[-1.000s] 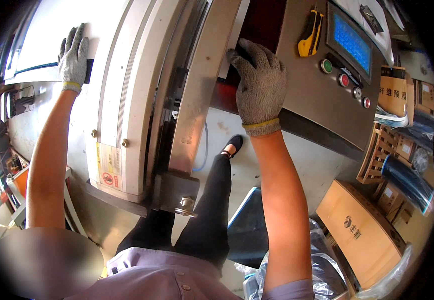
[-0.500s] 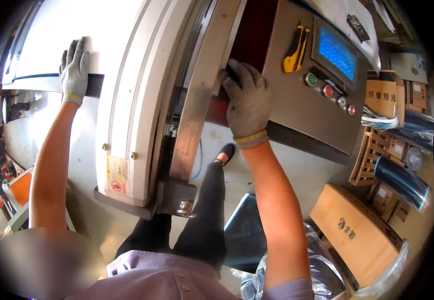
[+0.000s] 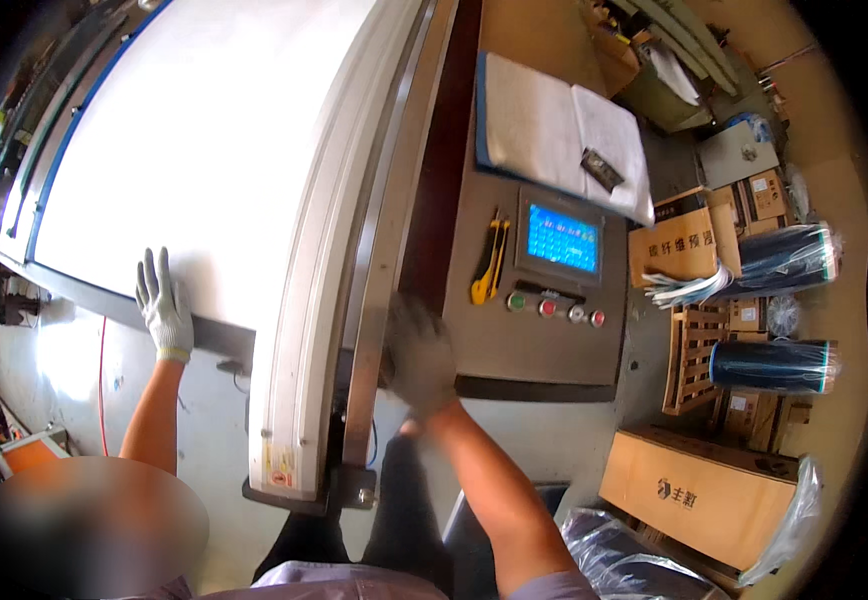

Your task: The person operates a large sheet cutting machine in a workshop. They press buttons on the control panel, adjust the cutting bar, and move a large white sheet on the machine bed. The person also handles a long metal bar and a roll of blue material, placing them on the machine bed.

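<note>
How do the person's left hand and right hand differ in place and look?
The left hand is at the near edge of the white surface; the right hand is beside the metal bar. The left hand shows extended fingers; the right hand is blurred. The left hand looks pale, the right hand darker. Both are gloved.

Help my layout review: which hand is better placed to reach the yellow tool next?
Probably the right hand: it is on the same side of the pale beam as the yellow tool, and nearer. The left hand is at the edge of the white surface, across that beam.
</note>
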A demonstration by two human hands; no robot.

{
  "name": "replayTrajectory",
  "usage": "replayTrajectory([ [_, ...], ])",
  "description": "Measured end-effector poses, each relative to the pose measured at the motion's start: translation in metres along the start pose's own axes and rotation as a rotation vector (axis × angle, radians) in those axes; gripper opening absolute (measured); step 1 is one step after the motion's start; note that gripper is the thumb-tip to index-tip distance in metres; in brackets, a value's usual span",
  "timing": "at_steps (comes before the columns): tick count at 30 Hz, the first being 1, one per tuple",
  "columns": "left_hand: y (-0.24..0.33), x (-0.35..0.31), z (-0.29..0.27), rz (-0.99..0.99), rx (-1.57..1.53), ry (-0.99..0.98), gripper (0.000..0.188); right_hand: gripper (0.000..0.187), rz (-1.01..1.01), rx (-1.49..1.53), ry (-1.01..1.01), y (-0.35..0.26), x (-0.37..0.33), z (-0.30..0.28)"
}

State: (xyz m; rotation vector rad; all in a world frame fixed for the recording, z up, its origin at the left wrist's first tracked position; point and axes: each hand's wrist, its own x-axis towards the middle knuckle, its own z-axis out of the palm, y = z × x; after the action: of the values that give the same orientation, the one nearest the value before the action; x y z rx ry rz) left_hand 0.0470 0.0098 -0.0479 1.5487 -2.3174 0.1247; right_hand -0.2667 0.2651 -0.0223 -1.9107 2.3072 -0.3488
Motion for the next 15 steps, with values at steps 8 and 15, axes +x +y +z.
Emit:
replayTrajectory([
  [8,0.007,0.004,-0.014,-0.001,0.054,-0.115,0.057,0.055,-0.008,0.066,0.003,0.000,0.000,-0.003],
  [15,0.007,0.010,-0.016,-0.002,0.056,-0.165,0.054,0.056,-0.010,0.004,-0.023,0.000,0.000,0.000],
])
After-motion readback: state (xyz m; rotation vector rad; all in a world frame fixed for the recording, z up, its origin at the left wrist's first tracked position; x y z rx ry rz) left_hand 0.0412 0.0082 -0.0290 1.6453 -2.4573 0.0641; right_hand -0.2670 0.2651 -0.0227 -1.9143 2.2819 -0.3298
